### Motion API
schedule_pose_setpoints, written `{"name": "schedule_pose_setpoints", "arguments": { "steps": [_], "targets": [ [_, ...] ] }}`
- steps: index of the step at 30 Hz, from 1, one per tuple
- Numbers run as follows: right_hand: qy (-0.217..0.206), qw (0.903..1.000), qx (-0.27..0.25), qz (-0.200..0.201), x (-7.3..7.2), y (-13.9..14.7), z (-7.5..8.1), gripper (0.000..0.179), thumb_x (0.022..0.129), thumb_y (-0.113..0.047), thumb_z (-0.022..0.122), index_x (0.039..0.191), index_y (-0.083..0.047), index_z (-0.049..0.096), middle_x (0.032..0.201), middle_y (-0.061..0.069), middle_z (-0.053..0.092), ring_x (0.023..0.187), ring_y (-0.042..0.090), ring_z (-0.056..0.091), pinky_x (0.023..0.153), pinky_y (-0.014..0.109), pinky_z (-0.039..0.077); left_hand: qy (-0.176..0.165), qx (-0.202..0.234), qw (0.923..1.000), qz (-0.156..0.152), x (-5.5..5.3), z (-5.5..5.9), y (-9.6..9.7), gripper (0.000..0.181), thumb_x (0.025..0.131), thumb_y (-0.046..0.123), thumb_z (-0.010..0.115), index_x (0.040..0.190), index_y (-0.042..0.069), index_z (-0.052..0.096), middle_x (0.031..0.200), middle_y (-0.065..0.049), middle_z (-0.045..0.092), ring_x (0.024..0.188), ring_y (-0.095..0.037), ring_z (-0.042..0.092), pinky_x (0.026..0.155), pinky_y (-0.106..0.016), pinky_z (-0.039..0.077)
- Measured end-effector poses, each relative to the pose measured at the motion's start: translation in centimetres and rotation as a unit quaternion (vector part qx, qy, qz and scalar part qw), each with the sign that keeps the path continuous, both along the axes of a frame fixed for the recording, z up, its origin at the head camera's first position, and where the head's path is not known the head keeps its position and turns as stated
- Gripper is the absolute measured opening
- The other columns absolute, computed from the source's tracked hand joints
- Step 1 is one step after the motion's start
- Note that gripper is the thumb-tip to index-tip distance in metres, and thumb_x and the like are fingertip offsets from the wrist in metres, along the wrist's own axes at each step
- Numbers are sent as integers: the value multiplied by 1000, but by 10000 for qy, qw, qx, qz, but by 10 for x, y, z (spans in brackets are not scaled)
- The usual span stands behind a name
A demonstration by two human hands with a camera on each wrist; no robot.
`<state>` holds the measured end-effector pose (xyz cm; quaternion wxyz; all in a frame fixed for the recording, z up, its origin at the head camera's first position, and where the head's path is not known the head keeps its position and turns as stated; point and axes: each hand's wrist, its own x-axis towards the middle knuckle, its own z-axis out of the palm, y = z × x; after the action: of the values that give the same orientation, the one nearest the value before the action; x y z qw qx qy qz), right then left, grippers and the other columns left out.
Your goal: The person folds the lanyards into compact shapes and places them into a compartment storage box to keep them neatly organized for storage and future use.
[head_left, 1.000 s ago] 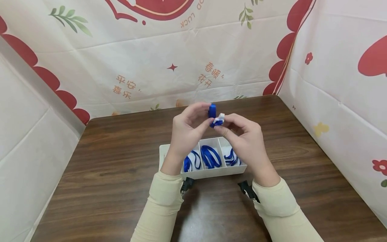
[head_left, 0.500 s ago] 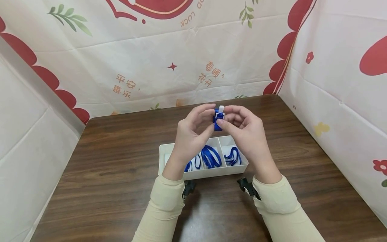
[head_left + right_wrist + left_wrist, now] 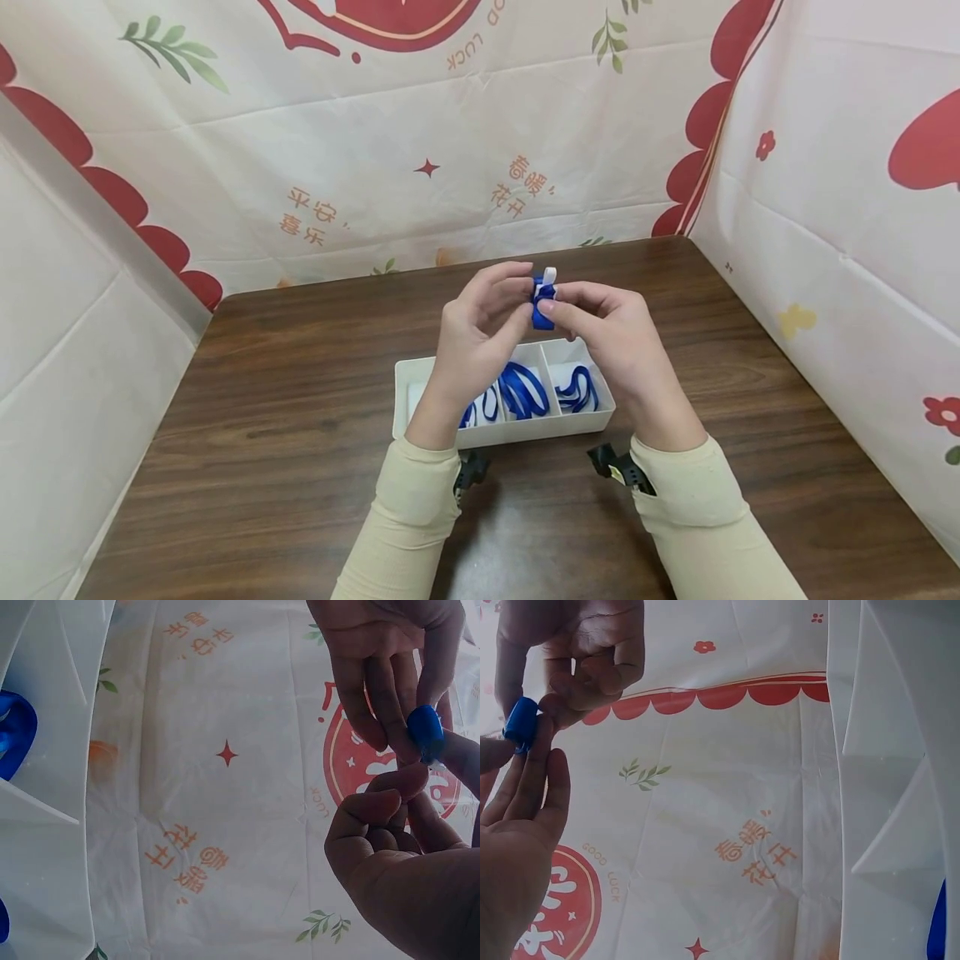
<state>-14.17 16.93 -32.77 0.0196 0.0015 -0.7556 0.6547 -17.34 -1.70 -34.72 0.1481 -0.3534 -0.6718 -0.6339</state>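
Above the back of a white divided box [image 3: 540,431], both hands hold a small rolled-up blue ribbon [image 3: 543,317] with a white end standing up from it. My left hand [image 3: 480,321] pinches the roll from the left, thumb in front and fingers curved behind. From the right, my right hand [image 3: 618,342] pinches it with thumb and index finger near the top. In the left wrist view the blue ribbon [image 3: 520,724] sits between the fingertips of the two hands. The right wrist view shows the blue ribbon [image 3: 426,729] at the left hand's fingertips, right above the right hand's.
In the box's compartments lie looped blue ribbons [image 3: 525,390] and more blue loops [image 3: 576,390] at the right. The box stands on a brown wooden table [image 3: 300,400]. A printed white cloth [image 3: 360,142] hangs behind the table and along the right side.
The roll has turned upright and moved slightly right, with its white end up. My left hand has shifted right with it. Over the last half second both hands lower slightly.
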Motion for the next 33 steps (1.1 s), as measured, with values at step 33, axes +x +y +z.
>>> {"name": "schedule_pose_setpoints", "arguments": {
  "steps": [33],
  "targets": [
    [68,9982,403,448,-2,10,-5,31,97,-24,80,118,0,80,87,-10,78,90,22,63,81,32,55,-599,-423,9969,287,-4,-2,-10,19,93,-1,79,112,-1,82,109,-13,71,100,-21,71,93,-30,64]
  ]
}}
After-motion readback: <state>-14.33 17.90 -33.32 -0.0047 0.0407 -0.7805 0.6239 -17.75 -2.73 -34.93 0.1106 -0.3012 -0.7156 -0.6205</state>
